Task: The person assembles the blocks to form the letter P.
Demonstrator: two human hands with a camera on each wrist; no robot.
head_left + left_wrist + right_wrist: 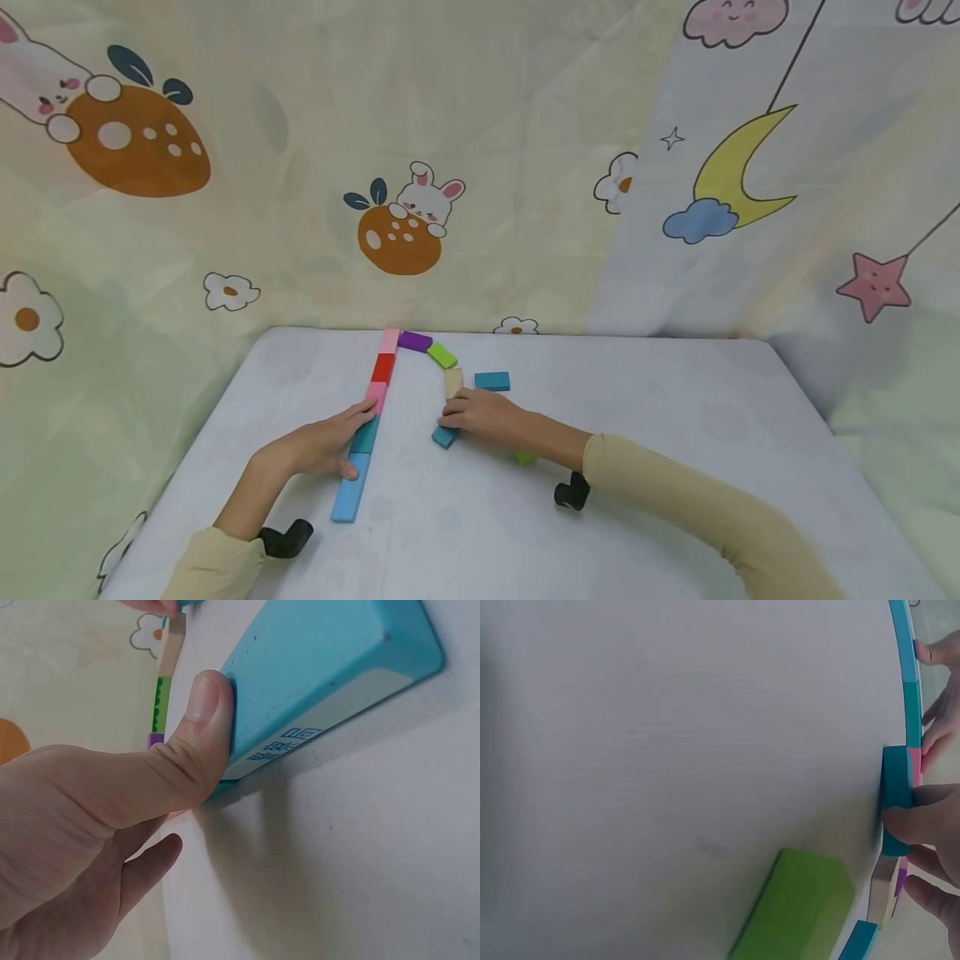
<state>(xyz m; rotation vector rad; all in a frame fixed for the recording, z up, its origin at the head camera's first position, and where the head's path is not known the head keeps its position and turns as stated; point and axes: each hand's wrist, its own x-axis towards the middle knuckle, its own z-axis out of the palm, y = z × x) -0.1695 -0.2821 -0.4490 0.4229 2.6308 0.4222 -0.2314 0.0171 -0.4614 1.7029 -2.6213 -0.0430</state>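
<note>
My left hand lies along a straight row of coloured blocks, thumb against the light blue block and fingertips at the pink block. Between these sits a teal block. In the left wrist view, the thumb touches the light blue block, which has printed characters on its side. My right hand pinches a darker blue-teal block, also seen between thumb and fingers in the right wrist view. Beyond that hand, a tan block, a lime block and a purple block curve to the row's far end.
A loose blue-teal block lies right of the curve. Partly hidden by my right forearm is a green block, large in the right wrist view. The white table meets a patterned cloth at its back edge.
</note>
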